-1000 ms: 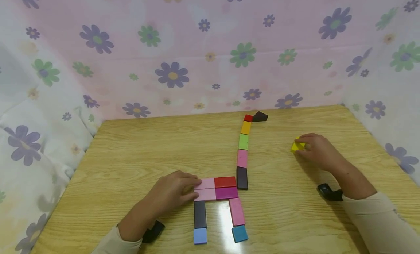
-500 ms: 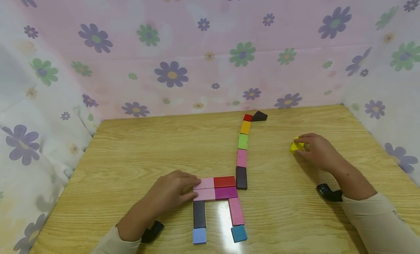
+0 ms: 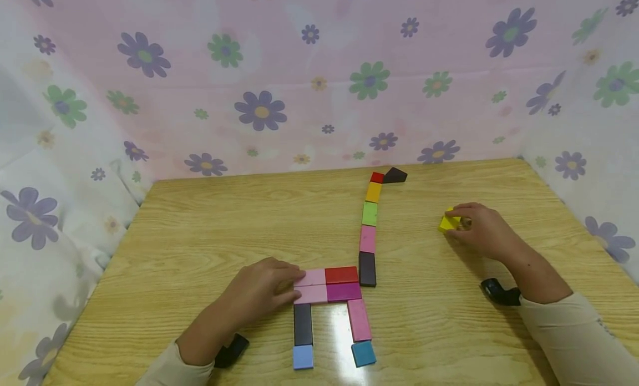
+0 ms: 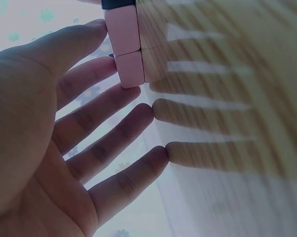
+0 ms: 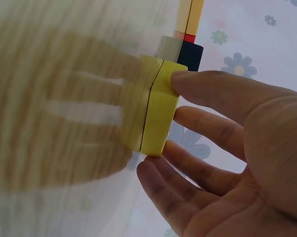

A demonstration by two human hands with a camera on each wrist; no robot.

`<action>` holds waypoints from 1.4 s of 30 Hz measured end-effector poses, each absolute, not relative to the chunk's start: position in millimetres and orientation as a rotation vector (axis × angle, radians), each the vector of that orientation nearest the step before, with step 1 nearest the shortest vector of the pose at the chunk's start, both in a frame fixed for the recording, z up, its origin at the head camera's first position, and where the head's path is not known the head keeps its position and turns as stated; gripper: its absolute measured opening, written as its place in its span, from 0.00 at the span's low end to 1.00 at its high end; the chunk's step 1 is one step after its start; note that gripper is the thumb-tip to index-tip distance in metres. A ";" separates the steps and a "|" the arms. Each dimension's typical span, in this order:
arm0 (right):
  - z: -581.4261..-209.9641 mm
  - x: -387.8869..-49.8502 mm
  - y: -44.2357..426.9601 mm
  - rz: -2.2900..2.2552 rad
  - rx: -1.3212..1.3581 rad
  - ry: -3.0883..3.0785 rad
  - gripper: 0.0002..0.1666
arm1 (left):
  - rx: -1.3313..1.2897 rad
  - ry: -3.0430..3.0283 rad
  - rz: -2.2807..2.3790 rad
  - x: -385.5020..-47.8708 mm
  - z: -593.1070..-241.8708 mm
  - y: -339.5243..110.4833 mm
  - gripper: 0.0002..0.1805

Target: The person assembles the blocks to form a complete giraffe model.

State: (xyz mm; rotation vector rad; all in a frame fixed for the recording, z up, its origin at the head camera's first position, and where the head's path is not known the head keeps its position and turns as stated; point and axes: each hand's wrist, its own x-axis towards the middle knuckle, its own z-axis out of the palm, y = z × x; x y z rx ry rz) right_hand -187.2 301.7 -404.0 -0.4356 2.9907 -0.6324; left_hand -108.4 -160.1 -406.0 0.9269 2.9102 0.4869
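In the head view my left hand rests its fairly straight, spread fingers at the left end of two pale pink blocks lying side by side. Its thumb touches the near block; index and middle fingers are at the far one. Farther right, my right hand pinches a yellow block with a slanted edge, flat on the table. The right wrist view shows thumb and fingers at opposite sides of this yellow block. A red block and a magenta block adjoin the pink pair.
Below the pink pair stand a dark block and light blue block; a pink block and teal block lie to the right. A column of several blocks runs up from a dark block to a black angled block.
My right hand has slid the yellow block slightly to the left. The left hand and the other blocks keep their places, while the head view shifts a little.
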 end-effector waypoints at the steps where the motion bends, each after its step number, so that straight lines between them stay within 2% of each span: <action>1: -403.6 -187.0 300.9 -0.634 -0.426 2.986 0.27 | 0.925 2.908 0.488 -108.4 -405.7 -160.0 0.20; 21: -393.4 -168.4 258.5 -0.733 -0.475 2.978 0.26 | 0.935 2.903 0.502 -108.4 -403.2 -160.5 0.19; 34: -379.0 -132.7 178.3 -0.794 -0.706 3.010 0.25 | 0.891 2.956 0.506 -115.6 -406.1 -178.0 0.17; 42: -373.7 -118.9 115.2 -0.784 -0.882 2.878 0.25 | 0.758 3.024 0.530 -122.6 -400.8 -199.5 0.14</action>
